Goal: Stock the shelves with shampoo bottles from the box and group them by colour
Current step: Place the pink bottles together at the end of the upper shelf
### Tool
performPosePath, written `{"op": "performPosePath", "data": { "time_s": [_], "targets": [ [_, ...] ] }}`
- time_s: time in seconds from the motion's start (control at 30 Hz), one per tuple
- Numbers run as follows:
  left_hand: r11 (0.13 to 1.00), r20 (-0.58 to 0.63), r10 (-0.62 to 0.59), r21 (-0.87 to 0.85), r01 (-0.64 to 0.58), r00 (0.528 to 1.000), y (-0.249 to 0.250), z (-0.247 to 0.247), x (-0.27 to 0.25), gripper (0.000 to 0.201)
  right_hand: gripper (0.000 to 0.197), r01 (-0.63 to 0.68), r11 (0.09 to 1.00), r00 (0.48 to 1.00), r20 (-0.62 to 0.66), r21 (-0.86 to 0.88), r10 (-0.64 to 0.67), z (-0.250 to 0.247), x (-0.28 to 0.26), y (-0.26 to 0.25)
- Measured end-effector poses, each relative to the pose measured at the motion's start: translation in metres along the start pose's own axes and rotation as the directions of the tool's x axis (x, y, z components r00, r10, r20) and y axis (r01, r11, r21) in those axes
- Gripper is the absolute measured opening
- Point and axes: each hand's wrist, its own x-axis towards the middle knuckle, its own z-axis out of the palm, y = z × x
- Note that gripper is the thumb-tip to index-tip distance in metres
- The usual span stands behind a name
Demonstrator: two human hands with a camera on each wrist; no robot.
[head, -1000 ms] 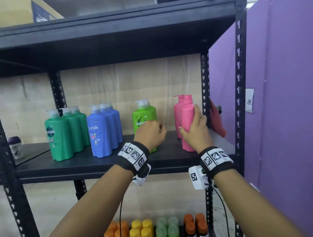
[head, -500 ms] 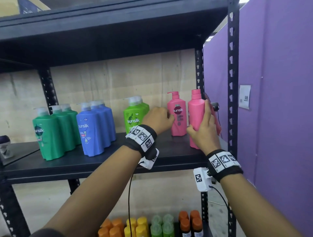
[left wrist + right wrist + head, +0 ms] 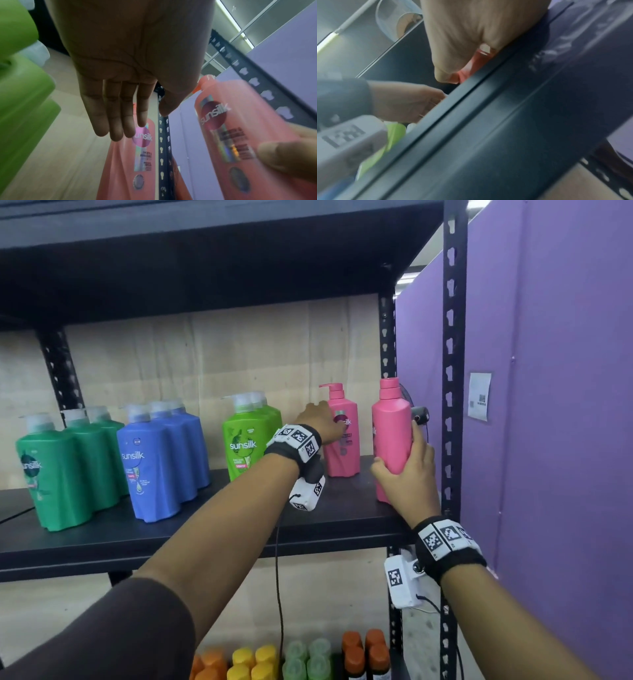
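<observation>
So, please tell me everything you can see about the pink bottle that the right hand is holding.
The pink bottle is a tall shampoo bottle of smooth, plastic-looking material with a pink pump top. It stands upright near the front right corner of the black shelf, apart from the second pink bottle behind it to the left. In the head view its plain side shows; the left wrist view shows a dark red Sunsilk label on its front. The right hand grips its lower body, fingers curled round it.

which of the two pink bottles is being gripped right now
The right-hand pink bottle by the shelf post: the right hand wraps it. The left hand is flat by the other pink bottle.
</observation>
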Motion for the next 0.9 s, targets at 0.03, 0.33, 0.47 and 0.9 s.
{"op": "performPosePath", "data": {
  "time_s": [0.03,0.33,0.47,0.9],
  "targets": [
    [0.999,-0.003,-0.038,-0.017,0.038,0.999,0.002,0.002,0.005,0.06,0.096,-0.004,1.0,1.0,0.006,-0.005,0.004,0.0,0.0,0.0],
    [0.981,0.058,-0.131,-0.138,0.138,0.99,0.009,0.019,0.05,0.084,0.093,-0.009,1.0,1.0,-0.001,0.001,0.009,0.003,0.001,0.004],
    [0.973,0.124,-0.129,-0.176,0.15,0.984,0.001,0.023,0.063,0.101,0.092,-0.023,1.0,1.0,0.009,0.004,0.023,0.002,0.001,0.004],
    [0.965,0.128,0.005,-0.261,0.029,0.992,-0.02,0.033,0.067,0.08,0.09,-0.031,0.999,0.999,-0.006,0.003,0.031,0.003,-0.001,0.004]
  ]
}}
